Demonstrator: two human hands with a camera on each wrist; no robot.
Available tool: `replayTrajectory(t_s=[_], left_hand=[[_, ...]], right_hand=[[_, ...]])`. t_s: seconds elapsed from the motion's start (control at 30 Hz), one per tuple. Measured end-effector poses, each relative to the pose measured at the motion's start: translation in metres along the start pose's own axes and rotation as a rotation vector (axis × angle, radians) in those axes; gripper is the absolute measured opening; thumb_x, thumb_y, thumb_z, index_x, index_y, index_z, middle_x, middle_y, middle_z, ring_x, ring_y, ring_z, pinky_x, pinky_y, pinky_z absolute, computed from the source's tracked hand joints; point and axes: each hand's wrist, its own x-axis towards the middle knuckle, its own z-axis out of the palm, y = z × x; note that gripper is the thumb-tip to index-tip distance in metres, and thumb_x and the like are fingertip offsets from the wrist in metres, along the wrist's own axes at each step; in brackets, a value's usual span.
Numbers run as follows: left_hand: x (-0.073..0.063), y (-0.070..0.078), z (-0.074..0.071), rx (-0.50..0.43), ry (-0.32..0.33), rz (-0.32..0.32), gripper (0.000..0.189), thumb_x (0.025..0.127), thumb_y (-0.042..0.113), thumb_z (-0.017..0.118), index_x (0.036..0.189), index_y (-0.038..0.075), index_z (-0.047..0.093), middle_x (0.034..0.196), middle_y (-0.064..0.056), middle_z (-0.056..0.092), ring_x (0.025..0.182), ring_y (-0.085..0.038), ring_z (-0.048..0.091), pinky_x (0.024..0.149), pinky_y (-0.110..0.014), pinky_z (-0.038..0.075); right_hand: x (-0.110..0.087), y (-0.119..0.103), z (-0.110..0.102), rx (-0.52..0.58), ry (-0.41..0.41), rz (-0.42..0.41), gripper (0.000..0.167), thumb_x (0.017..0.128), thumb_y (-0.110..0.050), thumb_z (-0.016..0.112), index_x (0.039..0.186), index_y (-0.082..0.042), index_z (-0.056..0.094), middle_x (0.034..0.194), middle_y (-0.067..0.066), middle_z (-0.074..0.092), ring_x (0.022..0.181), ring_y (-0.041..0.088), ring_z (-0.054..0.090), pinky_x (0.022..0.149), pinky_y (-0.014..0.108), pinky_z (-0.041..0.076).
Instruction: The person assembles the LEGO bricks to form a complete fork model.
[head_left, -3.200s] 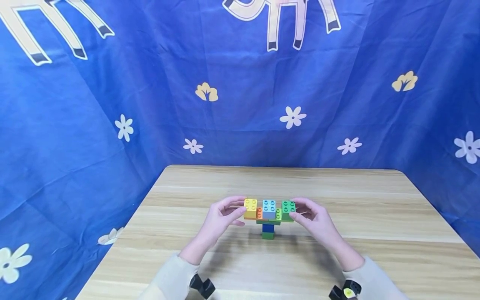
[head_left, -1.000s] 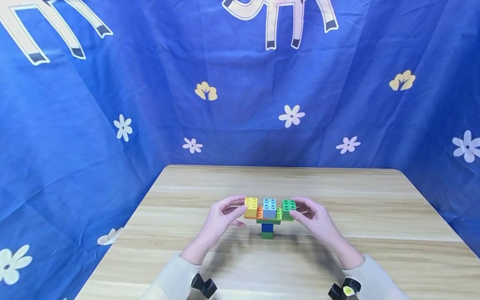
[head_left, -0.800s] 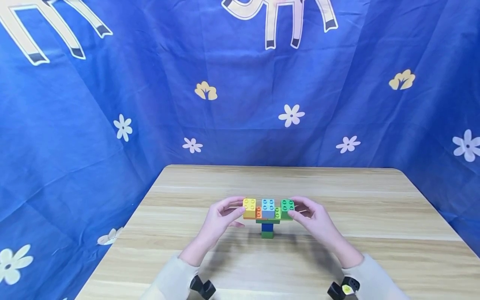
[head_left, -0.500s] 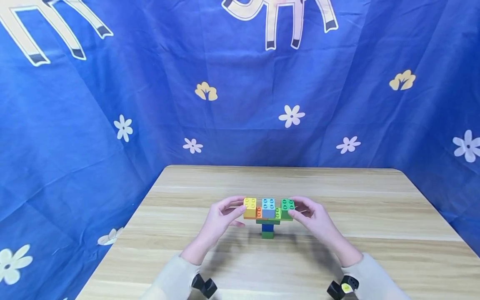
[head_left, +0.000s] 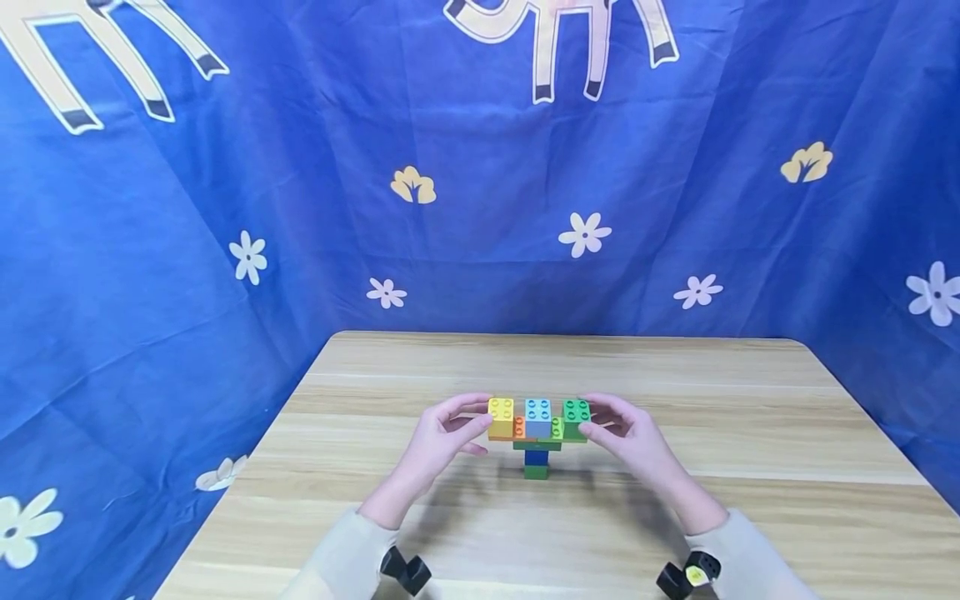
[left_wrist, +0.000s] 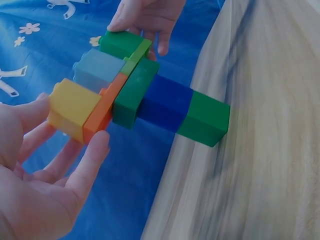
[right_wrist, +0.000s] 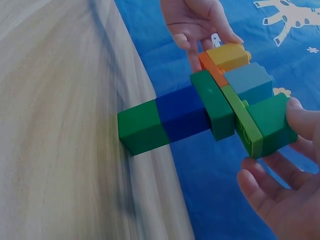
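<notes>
A T-shaped build of toy building blocks rises from the wooden table, its small green bottom block [left_wrist: 205, 119] at the tabletop. Above that come a dark blue block [right_wrist: 182, 113] and a wider green brick [right_wrist: 212, 104]. Across the top lie an orange plate [left_wrist: 104, 109] and a lime green plate [right_wrist: 242, 121]. My left hand [head_left: 438, 435] pinches the yellow block [head_left: 501, 419] at the left end between thumb and fingers. At the right end, my right hand [head_left: 633, 437] holds the upper green block [head_left: 577, 419] the same way. Between them sits a light blue block [head_left: 537, 419].
The wood-grain table [head_left: 405, 358] extends around the build on all sides. Behind it and along both sides hangs a blue cloth [head_left: 480, 250] with flowers and animal figures. Each sleeved wrist carries a black device, the left device [head_left: 405, 572] and the right device [head_left: 688, 575].
</notes>
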Motion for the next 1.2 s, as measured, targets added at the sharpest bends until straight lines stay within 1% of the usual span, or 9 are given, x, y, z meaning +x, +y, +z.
replayTrajectory(t_s=[0.1, 0.2, 0.37, 0.5, 0.7, 0.9, 1.07, 1.2], left_hand=[[0.0, 0.0, -0.002, 0.02, -0.015, 0.001, 0.042, 0.084, 0.017, 0.069, 0.122, 0.003, 0.058, 0.115, -0.019, 0.059, 0.093, -0.027, 0.063, 0.07, -0.047, 0.054], [0.0, 0.0, -0.004, 0.032, -0.036, 0.002, 0.043, 0.085, 0.018, 0.069, 0.123, 0.004, 0.057, 0.116, -0.018, 0.059, 0.094, -0.028, 0.063, 0.071, -0.048, 0.054], [0.002, -0.002, -0.007, 0.043, -0.07, 0.003, 0.044, 0.085, 0.018, 0.069, 0.124, 0.004, 0.056, 0.117, -0.019, 0.058, 0.097, -0.031, 0.062, 0.072, -0.048, 0.054], [0.002, -0.001, -0.008, 0.052, -0.08, 0.005, 0.043, 0.085, 0.018, 0.068, 0.125, 0.005, 0.056, 0.117, -0.018, 0.058, 0.096, -0.03, 0.062, 0.071, -0.047, 0.054], [0.005, 0.0, -0.007, 0.064, -0.061, 0.004, 0.045, 0.085, 0.02, 0.069, 0.125, 0.003, 0.056, 0.116, -0.018, 0.058, 0.094, -0.027, 0.063, 0.071, -0.045, 0.054], [0.012, -0.001, -0.007, 0.069, -0.016, -0.017, 0.045, 0.085, 0.022, 0.069, 0.125, 0.004, 0.056, 0.116, -0.016, 0.059, 0.093, -0.026, 0.064, 0.07, -0.042, 0.055], [0.019, -0.001, -0.005, 0.058, 0.009, -0.019, 0.043, 0.086, 0.021, 0.068, 0.125, 0.006, 0.057, 0.117, -0.017, 0.059, 0.092, -0.025, 0.064, 0.069, -0.042, 0.055], [0.026, -0.001, -0.004, 0.054, 0.019, -0.025, 0.045, 0.087, 0.022, 0.067, 0.126, 0.004, 0.055, 0.115, -0.017, 0.058, 0.091, -0.025, 0.064, 0.07, -0.042, 0.055]], right_hand=[[-0.001, -0.008, -0.001, 0.002, -0.011, -0.017, 0.041, 0.083, -0.001, 0.067, 0.121, 0.007, 0.054, 0.102, 0.019, 0.063, 0.088, 0.021, 0.061, 0.073, 0.027, 0.052], [-0.001, -0.01, -0.001, 0.007, -0.014, -0.024, 0.042, 0.082, 0.002, 0.067, 0.121, 0.008, 0.054, 0.103, 0.021, 0.062, 0.087, 0.02, 0.062, 0.074, 0.026, 0.052], [0.002, 0.006, -0.002, 0.031, -0.011, -0.041, 0.042, 0.082, 0.001, 0.067, 0.122, 0.005, 0.055, 0.104, 0.02, 0.063, 0.087, 0.019, 0.062, 0.074, 0.026, 0.052], [0.004, 0.018, -0.004, 0.051, -0.011, -0.037, 0.043, 0.082, -0.005, 0.069, 0.122, 0.001, 0.056, 0.105, 0.018, 0.063, 0.088, 0.017, 0.062, 0.075, 0.026, 0.052], [0.007, 0.025, -0.007, 0.104, -0.023, -0.013, 0.043, 0.083, -0.009, 0.069, 0.123, 0.0, 0.055, 0.109, 0.02, 0.061, 0.088, 0.017, 0.063, 0.074, 0.029, 0.053], [0.015, 0.025, -0.007, 0.188, -0.015, 0.026, 0.044, 0.085, -0.007, 0.067, 0.124, 0.006, 0.052, 0.112, 0.023, 0.06, 0.085, 0.017, 0.064, 0.07, 0.035, 0.055], [0.022, 0.025, -0.007, 0.237, -0.005, 0.085, 0.047, 0.085, -0.009, 0.067, 0.126, 0.007, 0.049, 0.112, 0.022, 0.06, 0.085, 0.018, 0.064, 0.069, 0.04, 0.055], [0.029, 0.027, -0.009, 0.275, 0.0, 0.145, 0.05, 0.084, -0.013, 0.068, 0.127, 0.004, 0.05, 0.113, 0.02, 0.059, 0.086, 0.019, 0.064, 0.07, 0.041, 0.055]])
